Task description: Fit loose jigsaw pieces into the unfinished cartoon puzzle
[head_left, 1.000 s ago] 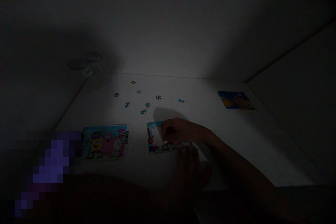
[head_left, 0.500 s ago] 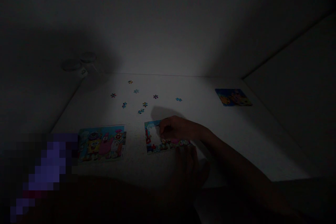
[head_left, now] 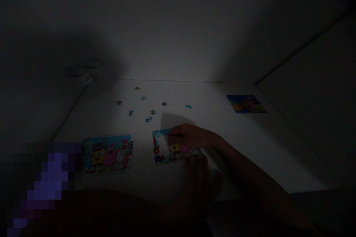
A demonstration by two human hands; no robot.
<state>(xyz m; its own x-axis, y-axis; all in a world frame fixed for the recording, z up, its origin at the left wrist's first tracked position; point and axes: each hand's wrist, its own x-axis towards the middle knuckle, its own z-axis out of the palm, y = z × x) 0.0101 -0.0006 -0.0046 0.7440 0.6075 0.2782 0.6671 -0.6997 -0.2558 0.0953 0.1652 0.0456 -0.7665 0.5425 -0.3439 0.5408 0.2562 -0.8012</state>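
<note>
A partly assembled jigsaw puzzle (head_left: 159, 158) with a cartoon picture lies before me, a pale gap in its left half. My right hand (head_left: 190, 135) is over its upper part, fingers bent together at the gap's right edge; whatever they hold is hidden. Below the fingertips shows a yellow cartoon figure (head_left: 174, 149) in the puzzle. My left hand (head_left: 198, 176) rests at the lower right edge, fingers stretched out and holding nothing. Left of the puzzle lies a picture card (head_left: 107, 154) with similar cartoon figures.
Several loose puzzle pieces (head_left: 152, 112) are scattered on the white table (head_left: 205, 100) beyond the puzzle. A dark blue picture card (head_left: 246, 103) lies at the far right. Pale round objects (head_left: 75, 70) stand at the back left. The light is very dim.
My right fingers have lifted a little, uncovering more of the yellow figure in the puzzle. The left hand stays in place. The view has tilted slightly.
</note>
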